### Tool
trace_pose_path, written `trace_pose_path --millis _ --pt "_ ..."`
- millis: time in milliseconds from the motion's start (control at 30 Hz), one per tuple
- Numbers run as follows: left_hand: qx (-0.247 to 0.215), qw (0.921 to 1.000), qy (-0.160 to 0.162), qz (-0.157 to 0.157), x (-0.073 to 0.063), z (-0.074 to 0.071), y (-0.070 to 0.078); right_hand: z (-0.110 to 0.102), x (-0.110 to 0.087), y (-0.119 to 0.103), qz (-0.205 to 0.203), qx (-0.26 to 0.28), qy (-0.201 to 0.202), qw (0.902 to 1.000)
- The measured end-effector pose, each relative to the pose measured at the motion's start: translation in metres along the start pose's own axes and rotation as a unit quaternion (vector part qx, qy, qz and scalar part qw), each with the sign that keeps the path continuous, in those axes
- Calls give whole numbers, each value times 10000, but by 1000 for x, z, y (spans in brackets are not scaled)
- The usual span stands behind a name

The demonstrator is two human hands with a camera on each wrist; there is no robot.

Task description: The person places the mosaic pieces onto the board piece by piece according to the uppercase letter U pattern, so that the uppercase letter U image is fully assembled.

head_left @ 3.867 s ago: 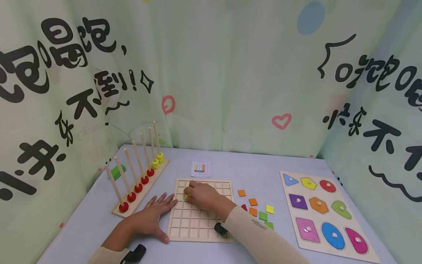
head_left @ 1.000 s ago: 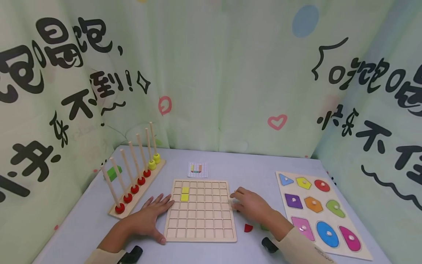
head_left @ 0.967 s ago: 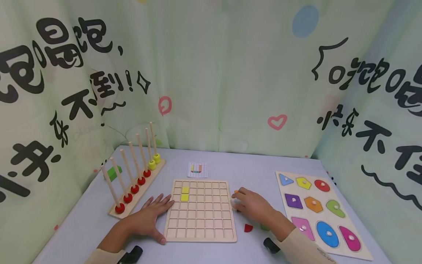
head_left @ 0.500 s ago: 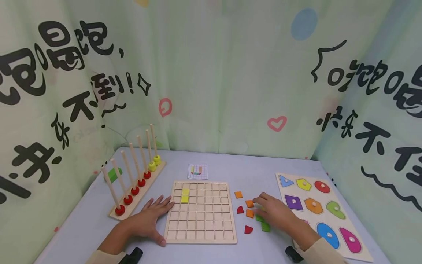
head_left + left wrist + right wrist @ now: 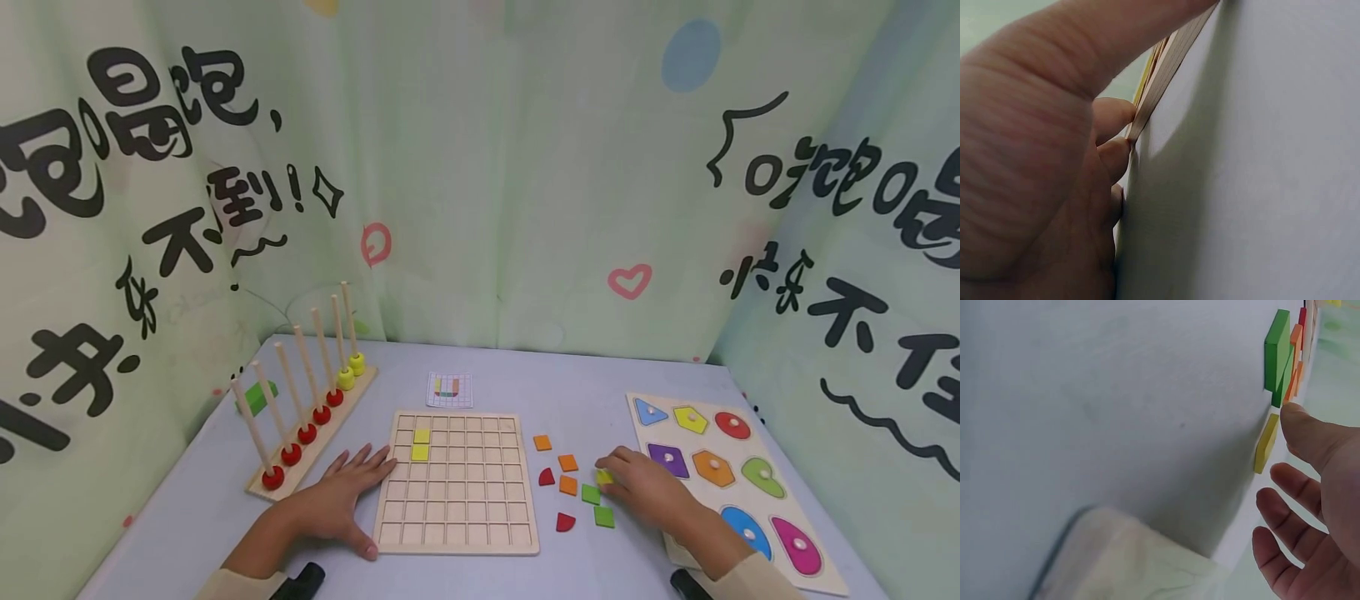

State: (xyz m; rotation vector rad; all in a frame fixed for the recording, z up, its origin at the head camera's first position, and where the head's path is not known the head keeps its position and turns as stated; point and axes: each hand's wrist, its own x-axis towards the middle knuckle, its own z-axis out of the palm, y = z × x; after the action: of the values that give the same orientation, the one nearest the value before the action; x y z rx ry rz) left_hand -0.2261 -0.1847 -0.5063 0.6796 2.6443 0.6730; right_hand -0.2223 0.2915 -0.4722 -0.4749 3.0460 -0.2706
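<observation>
A wooden grid board (image 5: pixel 465 508) lies flat on the table, with two yellow square tiles (image 5: pixel 421 452) in adjoining cells near its upper left. My left hand (image 5: pixel 333 498) rests spread beside it, the thumb and fingertips touching the board's left edge. To the right, my right hand (image 5: pixel 651 493) reaches over a loose yellow square tile (image 5: pixel 603 477), partly hidden by the fingers in the head view. In the right wrist view this yellow tile (image 5: pixel 1266 445) lies on the table between thumb and fingers, which stand apart and do not pinch it.
Loose orange tiles (image 5: pixel 567 462), green tiles (image 5: pixel 603 517) and red quarter-round tiles (image 5: pixel 565 522) lie right of the board. A pattern card (image 5: pixel 450 390) is behind it. A peg rack (image 5: pixel 311 442) stands left, a knobbed shape puzzle (image 5: pixel 675 407) lies right, and a green block (image 5: pixel 258 397) sits behind the rack.
My right hand left the board, where a second yellow tile now shows, passed the orange and green tiles, and moved right to the loose yellow tile. My left hand stayed put.
</observation>
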Motion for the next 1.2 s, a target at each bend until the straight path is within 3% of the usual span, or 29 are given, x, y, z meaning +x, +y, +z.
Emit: trace_pose_path --millis 333,867,1200 --pt "1 10000 4 -64 -1 1 -2 4 -1 3 142 -47 -232 9996" --pt "36 10000 -55 -49 -1 -1 2 12 1 7 239 -139 -203 9994" --pt "-34 10000 -57 30 -3 -3 3 10 3 -3 0 135 193 9997"
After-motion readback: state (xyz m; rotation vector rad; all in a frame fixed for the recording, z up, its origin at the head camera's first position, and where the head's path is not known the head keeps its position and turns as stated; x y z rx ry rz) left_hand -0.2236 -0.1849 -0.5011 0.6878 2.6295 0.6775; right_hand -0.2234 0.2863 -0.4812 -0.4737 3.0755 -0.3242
